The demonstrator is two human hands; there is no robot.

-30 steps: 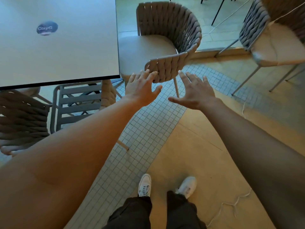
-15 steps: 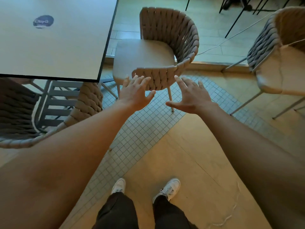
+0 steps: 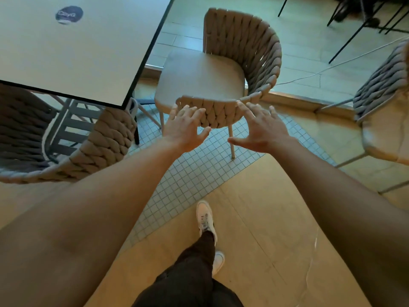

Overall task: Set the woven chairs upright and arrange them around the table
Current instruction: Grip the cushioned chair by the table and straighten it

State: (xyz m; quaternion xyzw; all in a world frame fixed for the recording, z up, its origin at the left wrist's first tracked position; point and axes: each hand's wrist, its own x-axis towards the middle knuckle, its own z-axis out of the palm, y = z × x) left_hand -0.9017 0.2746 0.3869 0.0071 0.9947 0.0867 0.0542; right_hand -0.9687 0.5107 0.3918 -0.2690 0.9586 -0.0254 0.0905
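Observation:
A beige woven chair [image 3: 250,47] stands upright by the right side of the pale table [image 3: 88,52], its seat facing the table. My left hand [image 3: 184,127] and my right hand [image 3: 263,129] are stretched out with fingers spread, just at the chair's near woven armrest; whether the fingertips touch it I cannot tell. Neither hand holds anything. A second woven chair [image 3: 104,140] sits at the table's near side, partly under the top. A third woven chair [image 3: 385,100] stands at the right edge.
A dark round sticker [image 3: 69,14] lies on the tabletop. A grey slatted frame [image 3: 70,127] shows under the table. Thin black legs of other furniture [image 3: 345,38] stand at the back right. A cable [image 3: 309,271] runs across the wooden floor near my feet.
I have stepped closer to the upright chair. Both open hands have moved forward and now reach its near armrest. One foot has swung ahead.

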